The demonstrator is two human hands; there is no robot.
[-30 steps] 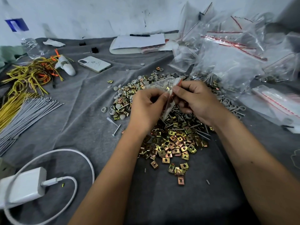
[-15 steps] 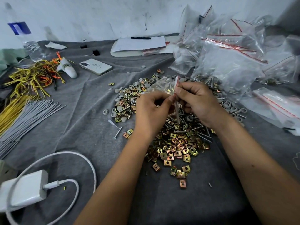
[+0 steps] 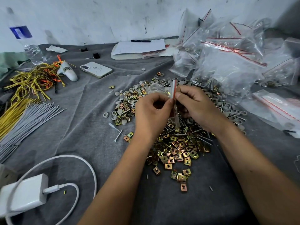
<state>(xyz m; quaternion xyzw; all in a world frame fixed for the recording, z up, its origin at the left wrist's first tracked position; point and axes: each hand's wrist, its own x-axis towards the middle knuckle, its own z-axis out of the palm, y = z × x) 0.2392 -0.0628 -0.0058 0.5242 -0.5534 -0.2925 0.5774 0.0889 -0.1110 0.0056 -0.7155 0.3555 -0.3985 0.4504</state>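
Bag: the small clear plastic zip bag with a red seal strip (image 3: pixel 159 89) is being held just above the far end of the heap of brass-coloured square metal clip nuts (image 3: pixel 177 148), its strip turned edge-on between the two hands.
Left hand: the left hand (image 3: pixel 152 114) is being kept over the heap's far-left part; thumb and forefinger are being pinched together on the bag's mouth, and the other fingers are being kept curled.
Right hand: the right hand (image 3: pixel 197 108) is being kept over the heap's far-right part; its thumb and curled fingers are being clamped on the seal strip from the other side.
Heap: it is being left lying on the crumpled grey cloth (image 3: pixel 81 127), beneath both wrists.
Left of the heap: a bundle of grey cable ties (image 3: pixel 30 117) is being left well apart from it.
Beyond the heap, to the right: a pile of larger clear plastic bags (image 3: pixel 230 62) is being kept near.
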